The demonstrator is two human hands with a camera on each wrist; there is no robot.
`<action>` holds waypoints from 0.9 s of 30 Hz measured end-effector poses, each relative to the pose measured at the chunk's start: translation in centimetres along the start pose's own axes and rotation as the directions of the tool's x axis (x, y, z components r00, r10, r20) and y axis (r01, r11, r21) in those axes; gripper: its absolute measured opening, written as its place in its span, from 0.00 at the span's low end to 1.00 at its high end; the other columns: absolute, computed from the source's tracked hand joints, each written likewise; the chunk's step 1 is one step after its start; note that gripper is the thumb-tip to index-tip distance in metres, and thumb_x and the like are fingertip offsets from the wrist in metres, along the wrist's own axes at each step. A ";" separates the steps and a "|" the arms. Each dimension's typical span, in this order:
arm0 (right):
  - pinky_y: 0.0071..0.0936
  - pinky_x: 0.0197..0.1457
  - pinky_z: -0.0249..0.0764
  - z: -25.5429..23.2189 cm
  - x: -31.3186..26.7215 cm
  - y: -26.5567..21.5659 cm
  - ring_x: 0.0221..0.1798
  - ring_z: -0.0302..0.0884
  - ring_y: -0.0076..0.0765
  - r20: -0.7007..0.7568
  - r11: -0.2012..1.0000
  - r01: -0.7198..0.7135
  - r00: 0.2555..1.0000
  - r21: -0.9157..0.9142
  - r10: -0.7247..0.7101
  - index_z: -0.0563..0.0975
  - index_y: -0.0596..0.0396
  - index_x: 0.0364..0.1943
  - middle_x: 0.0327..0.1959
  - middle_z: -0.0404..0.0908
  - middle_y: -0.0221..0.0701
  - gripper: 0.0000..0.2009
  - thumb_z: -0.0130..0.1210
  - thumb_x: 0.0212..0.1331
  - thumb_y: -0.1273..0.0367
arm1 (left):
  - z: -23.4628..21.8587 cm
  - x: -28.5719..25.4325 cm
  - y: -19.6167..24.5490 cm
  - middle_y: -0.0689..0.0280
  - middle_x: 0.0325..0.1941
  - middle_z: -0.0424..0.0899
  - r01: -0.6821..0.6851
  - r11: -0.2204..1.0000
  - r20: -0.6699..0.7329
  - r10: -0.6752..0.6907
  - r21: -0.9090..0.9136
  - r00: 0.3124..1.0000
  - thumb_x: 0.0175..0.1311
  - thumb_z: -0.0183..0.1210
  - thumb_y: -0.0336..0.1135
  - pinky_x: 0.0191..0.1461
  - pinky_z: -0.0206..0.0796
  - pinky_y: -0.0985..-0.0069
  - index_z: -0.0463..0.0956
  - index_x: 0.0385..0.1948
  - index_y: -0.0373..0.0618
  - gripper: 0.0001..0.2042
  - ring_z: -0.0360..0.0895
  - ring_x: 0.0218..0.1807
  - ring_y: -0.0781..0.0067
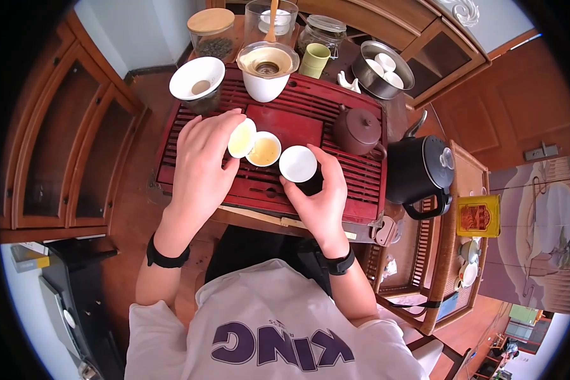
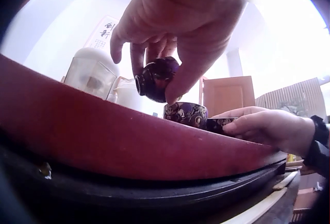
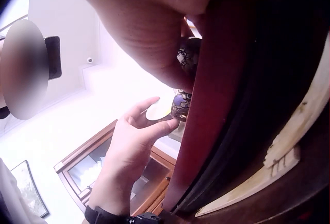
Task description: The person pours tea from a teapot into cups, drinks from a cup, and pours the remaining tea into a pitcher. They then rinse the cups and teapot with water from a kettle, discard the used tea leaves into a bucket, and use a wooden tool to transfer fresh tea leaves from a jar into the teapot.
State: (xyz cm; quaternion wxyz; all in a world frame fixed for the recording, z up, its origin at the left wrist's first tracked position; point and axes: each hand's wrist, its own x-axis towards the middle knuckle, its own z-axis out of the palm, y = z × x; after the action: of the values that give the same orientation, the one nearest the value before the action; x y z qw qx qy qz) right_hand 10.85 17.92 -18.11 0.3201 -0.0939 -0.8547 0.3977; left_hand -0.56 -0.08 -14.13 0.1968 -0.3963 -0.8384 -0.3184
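Observation:
My left hand holds a small teacup between thumb and fingers, tipped toward the middle teacup. Yellow tea shows in both, and their rims overlap in the head view. From the left wrist view, the tilted cup has a dark patterned outside and hangs above the middle cup, which stands on the tray. With thumb and fingers, my right hand grips a third teacup on the tray's near side; its white inside shows no tea. In the right wrist view, my right hand hides much of that cup.
The red slatted tea tray bears a brown teapot, a white vessel with a strainer and a white-rimmed strainer. Behind stand jars, a green cup and a metal bowl. A black kettle stands right.

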 end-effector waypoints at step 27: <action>0.41 0.55 0.76 0.0 -0.2 0.2 0.51 0.80 0.51 -0.008 1.000 -0.005 1.000 -0.008 0.005 0.76 0.58 0.55 0.48 0.81 0.41 0.28 0.70 0.43 0.72 | -0.4 1.7 -0.3 0.62 0.57 0.81 -0.350 0.922 -0.114 0.370 0.164 0.922 0.54 0.66 0.24 0.70 0.64 0.54 0.79 0.53 0.48 0.21 0.79 0.58 0.62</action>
State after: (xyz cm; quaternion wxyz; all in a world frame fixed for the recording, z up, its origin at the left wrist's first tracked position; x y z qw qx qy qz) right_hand 10.97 17.94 -18.34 0.3222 -0.0990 -0.8547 0.3947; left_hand -1.86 0.43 -12.96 0.3389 -0.5053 -0.7551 -0.2442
